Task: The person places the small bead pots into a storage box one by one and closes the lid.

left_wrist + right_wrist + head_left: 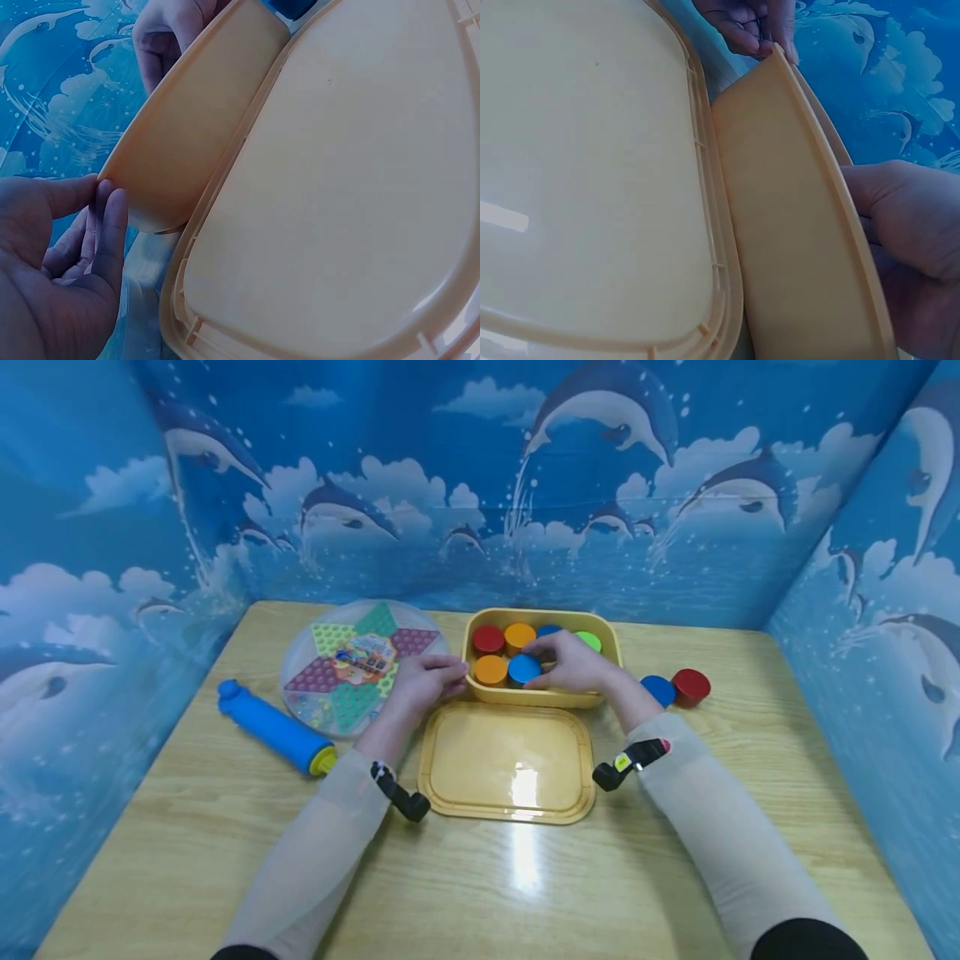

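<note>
A person's left hand (422, 685) pinches the rim of a yellow box (517, 697) at its left end, thumb and fingertips closed tight on the thin edge, as the left wrist view shows. The right hand (576, 665) reaches over the near wall into the box, its thumb and fingers curled to either side of a blue disc (524, 669) in a narrow grip; the right wrist view hides the fingertips behind the wall.

The blue disc sits inside the box, in the row nearer the person, just beside an orange disc (491, 671). Behind these are a red disc (488, 639), a second orange disc (519, 636) and another blue disc (548, 630), partly covered by the hand, with a green disc (590, 640) toward the right end.

Outside the box, near the right forearm, a blue disc and a red disc (691, 688) stand side by side on the wood-grain table (637, 877). A yellow lid (480, 760) lies flat between the forearms, in front of the box. To the left are a round game board (306, 647) with a coloured star and a blue cylinder (273, 727) with a yellow end. A dolphin-print backdrop (450, 577) surrounds the table.
</note>
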Motion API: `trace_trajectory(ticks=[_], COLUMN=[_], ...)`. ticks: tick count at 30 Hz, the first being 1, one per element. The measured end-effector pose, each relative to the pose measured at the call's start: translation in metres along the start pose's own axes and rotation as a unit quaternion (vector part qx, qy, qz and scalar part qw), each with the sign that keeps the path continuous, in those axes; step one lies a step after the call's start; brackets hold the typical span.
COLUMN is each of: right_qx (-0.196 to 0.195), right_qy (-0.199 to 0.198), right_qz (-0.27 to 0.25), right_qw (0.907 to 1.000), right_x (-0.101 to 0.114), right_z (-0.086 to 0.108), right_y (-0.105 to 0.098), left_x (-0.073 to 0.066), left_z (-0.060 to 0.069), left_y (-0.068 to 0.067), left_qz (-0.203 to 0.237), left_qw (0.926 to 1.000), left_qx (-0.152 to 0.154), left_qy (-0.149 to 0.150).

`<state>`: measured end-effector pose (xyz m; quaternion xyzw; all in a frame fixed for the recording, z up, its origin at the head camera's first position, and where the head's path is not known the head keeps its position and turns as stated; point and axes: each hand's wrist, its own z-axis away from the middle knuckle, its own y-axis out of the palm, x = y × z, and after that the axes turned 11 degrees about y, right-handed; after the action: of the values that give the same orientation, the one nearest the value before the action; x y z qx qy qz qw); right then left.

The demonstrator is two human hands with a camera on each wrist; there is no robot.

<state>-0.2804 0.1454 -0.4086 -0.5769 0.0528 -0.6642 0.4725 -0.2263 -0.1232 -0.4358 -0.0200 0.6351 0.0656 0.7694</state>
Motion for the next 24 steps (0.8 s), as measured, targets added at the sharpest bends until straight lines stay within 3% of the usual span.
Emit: trace_trajectory(ticks=[11,24], right_qx=[-0.027,-0.106], right_qy=[-0.015,-0.001], right_qz=[-0.039,-0.035], right_qw=[0.9988,0.9937], right_x=[-0.009,-0.033], right_z=[0.038,0.101], right_y=[-0.023,-0.054], left_x=[-0.001,0.001], left_z=[0.004,0.003], left_y=[0.0,0.0], left_qz=[0.041,0.029], left_qw=[0.9991,0.9996], left_qx=[0.002,0.002], left_qy=[0.007,0.007])
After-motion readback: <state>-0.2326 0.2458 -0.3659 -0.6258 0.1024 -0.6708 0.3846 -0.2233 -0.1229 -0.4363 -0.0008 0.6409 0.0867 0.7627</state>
